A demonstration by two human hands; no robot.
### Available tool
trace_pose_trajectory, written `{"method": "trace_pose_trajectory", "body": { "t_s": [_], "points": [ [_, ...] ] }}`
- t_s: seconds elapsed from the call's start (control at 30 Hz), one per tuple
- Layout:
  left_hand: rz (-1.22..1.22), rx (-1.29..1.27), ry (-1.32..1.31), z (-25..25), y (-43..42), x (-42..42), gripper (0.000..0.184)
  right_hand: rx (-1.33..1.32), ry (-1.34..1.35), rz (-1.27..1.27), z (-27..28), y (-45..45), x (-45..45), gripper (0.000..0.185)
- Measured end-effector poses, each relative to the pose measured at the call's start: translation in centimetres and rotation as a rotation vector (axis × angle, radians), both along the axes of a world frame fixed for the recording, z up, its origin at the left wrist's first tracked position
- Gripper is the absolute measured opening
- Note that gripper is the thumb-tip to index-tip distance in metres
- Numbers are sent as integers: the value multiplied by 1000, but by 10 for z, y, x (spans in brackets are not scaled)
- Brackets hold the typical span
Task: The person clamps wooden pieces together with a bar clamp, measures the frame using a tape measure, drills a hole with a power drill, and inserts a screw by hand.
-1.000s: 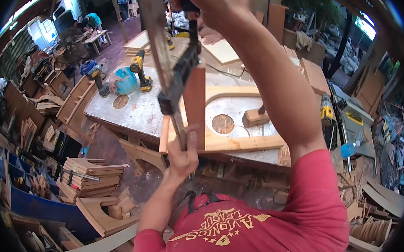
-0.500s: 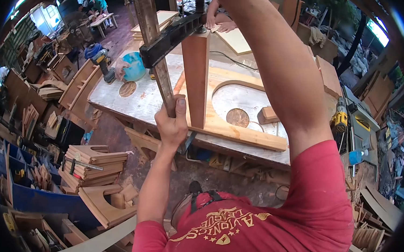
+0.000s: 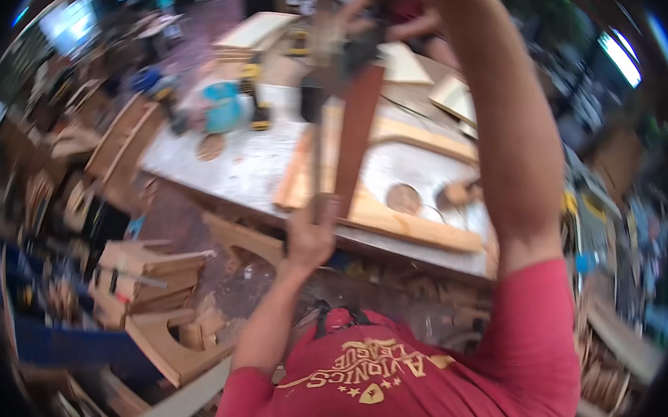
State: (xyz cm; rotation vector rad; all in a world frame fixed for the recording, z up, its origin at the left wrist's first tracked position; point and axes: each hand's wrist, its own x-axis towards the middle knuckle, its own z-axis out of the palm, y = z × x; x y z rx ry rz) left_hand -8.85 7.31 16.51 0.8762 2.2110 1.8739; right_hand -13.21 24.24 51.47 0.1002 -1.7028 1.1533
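My left hand (image 3: 310, 237) is closed around the lower end of a long bar clamp (image 3: 318, 151), held upright at the table's near edge. The clamp's dark jaw (image 3: 360, 54) is at the top of a brown wooden board (image 3: 358, 133), which stands on end and leans right; blur hides whether they touch. The board's foot is at a pale wooden frame (image 3: 416, 226) with a rounded opening, flat on the worktable (image 3: 183, 161). My right arm (image 3: 514, 118) reaches up past the top edge, so that hand is out of sight.
Across the table is another person's hand (image 3: 418, 26). A yellow-black power tool (image 3: 255, 98) and a blue-white round bundle (image 3: 222, 106) stand on the tabletop. A wooden block (image 3: 457, 194) lies by the frame's opening. Cut wooden parts (image 3: 149, 272) are stacked on the left.
The view has shifted and blurred. The clamp's jaw and the board's top have moved right, so the board leans more. My left hand has moved slightly right and down, still holding the bar.
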Motion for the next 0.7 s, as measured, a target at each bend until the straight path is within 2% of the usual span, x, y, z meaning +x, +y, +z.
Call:
{"method": "trace_pose_trajectory", "body": {
  "t_s": [0.03,0.07,0.1,0.2,0.3,0.37,0.43,0.5,0.57,0.63,0.67,0.7],
  "points": [
    [28,-5,60,0,-1,1,34,39,-18,-15,-8,4,4,31],
    [10,-41,-4,9,-8,7,31,87,-38,-31,-17,11,6,30],
    [92,-62,137,-17,-9,5,33,138,-59,-45,-29,22,9,30],
    [76,40,245,-50,-40,13,54,253,-106,-71,-61,50,9,33],
    [217,-10,92,-69,-80,33,53,343,-97,-136,-89,66,11,38],
    [395,-25,7,-84,-118,52,43,321,-63,-151,-110,57,22,42],
    [552,41,-95,-114,-138,68,35,135,-96,-104,-126,25,34,49],
    [668,60,-206,-123,-158,87,32,7,-80,-97,-149,21,39,56],
    [766,92,-318,-138,-167,106,30,150,-5,-119,-176,29,43,50],
    [875,134,-431,-154,-177,133,29,117,-49,-112,-191,17,67,50],
    [941,145,-454,-150,-177,145,25,129,64,-5,-214,31,64,50],
    [1009,149,-426,-146,-173,157,22,83,62,-23,-225,23,76,49]
  ]
}}
